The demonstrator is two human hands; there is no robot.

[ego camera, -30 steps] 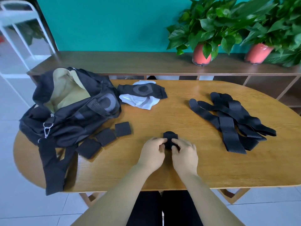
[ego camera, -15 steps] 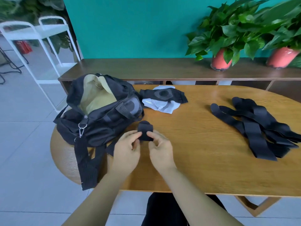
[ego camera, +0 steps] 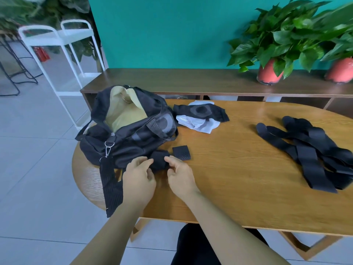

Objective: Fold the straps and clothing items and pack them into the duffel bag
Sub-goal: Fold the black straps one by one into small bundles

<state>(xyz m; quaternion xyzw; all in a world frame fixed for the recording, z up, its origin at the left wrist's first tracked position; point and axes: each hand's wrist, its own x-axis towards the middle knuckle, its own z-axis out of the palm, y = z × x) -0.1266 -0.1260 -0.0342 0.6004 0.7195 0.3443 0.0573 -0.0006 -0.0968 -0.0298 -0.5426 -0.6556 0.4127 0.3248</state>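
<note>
While the left hand (ego camera: pixel 139 175) and right hand (ego camera: pixel 179 175) pinch a folded strap (ego camera: pixel 159 162) from either side, low over the desk (ego camera: pixel 238 178) just beside the open duffel bag (ego camera: pixel 124 131), squeezing the fold flat should stop it springing open.

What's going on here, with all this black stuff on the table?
A person is packing a bag. Both hands, left hand and right hand, pinch a small folded strap at the table's left end, right beside the open duffel bag. Another folded piece lies next to it. A pile of unfolded straps waits on the right, and black and white clothing lies behind, not yet packed.
</note>
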